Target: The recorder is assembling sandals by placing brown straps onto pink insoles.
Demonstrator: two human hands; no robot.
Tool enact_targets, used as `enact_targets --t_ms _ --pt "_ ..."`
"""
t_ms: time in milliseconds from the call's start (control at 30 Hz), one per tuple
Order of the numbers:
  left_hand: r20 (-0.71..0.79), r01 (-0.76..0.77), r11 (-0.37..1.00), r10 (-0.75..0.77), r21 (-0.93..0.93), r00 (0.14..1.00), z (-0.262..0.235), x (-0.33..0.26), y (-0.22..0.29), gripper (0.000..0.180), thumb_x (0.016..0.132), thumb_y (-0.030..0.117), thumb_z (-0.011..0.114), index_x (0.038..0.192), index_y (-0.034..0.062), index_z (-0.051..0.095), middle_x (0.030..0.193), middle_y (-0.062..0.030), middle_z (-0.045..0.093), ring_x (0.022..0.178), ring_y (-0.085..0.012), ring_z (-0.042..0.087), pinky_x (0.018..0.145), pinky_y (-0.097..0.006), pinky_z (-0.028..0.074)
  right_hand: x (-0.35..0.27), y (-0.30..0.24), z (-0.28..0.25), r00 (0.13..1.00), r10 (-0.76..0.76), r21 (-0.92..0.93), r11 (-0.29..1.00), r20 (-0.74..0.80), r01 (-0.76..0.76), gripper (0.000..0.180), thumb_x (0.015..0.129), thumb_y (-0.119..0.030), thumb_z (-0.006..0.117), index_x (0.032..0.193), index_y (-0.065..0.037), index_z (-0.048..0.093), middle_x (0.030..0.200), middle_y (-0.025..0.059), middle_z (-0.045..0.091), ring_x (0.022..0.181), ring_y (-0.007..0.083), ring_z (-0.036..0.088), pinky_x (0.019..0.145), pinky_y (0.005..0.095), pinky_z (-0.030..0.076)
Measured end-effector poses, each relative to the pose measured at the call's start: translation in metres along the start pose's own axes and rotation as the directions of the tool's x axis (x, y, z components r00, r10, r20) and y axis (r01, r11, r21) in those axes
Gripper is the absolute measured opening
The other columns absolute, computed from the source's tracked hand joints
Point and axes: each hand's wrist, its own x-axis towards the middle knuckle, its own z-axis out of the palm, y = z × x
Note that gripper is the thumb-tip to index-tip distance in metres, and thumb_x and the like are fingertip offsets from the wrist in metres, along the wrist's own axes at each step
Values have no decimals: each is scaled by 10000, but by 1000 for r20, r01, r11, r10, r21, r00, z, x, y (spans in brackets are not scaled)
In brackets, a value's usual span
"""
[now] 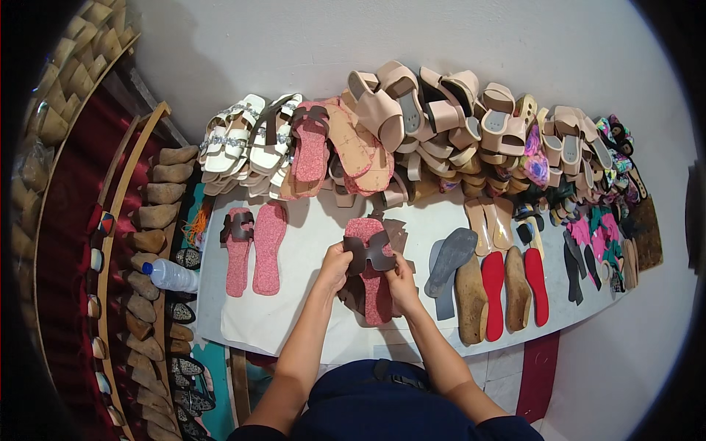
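Both hands hold a dark brown sandal strap (370, 262) with cut-outs, stretched across a pink patterned sole (378, 301). My left hand (336, 267) pinches the strap's left end, and my right hand (401, 283) grips its right end. Whether the strap is fixed to the sole, I cannot tell. Beneath lies a pile of brown strap pieces (395, 234), partly hidden by the sole and hands. To the left, a pink sole with a brown strap (237, 253) lies beside a bare pink sole (270, 253).
Finished sandals (412, 110) are heaped along the table's back. Right of my hands lie a grey sole (451, 259), wooden lasts (471, 301) and red soles (493, 294). A rack of lasts (158, 217) and a water bottle (174, 275) stand at the left edge of the table (243, 320).
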Motion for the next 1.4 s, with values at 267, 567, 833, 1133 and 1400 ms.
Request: enact_targets --t_ms 267,567,833,1133,1400 --pt "8 45 997 -45 -62 999 -1 0 -1 240 705 -60 364 863 -7 536 795 -70 574 672 -133 569 606 -245 481 1 -4 0 1000 -4 64 998 -6 4 281 855 -99 447 1121 -12 426 994 18 513 901 84 469 800 215 364" --pt "214 85 967 -32 -242 976 -9 -5 5 365 796 77 377 1153 6 403 1051 -76 497 963 -163 477 868 -299 359 4 -1 -5 998 31 244 970 -46 -19 296 841 -40 430 1135 -9 416 1045 49 503 954 112 470 837 238 360" --pt "172 -110 987 129 -115 977 10 -22 -21 525 845 118 373 1312 40 146 1269 -95 320 1143 -168 343 952 -286 260 9 2 -10 990 125 332 939 -71 -94 335 829 -15 408 1162 -12 367 1046 75 504 943 135 479 838 255 363" --pt "139 -378 875 351 304 926 23 -27 -41 648 812 -18 430 1317 38 27 1209 -125 350 1072 -154 382 898 -257 305 2 9 -2 991 65 244 969 -114 -35 319 850 -45 355 1168 -38 345 1103 85 450 986 147 446 848 263 354" --pt "-8 -216 972 217 93 976 12 -29 -43 289 835 78 472 1111 6 427 961 -58 531 855 -96 504 749 -227 404 -1 4 1 992 92 361 931 -88 -55 210 846 -37 351 1057 -34 355 997 91 472 885 146 485 796 281 393"
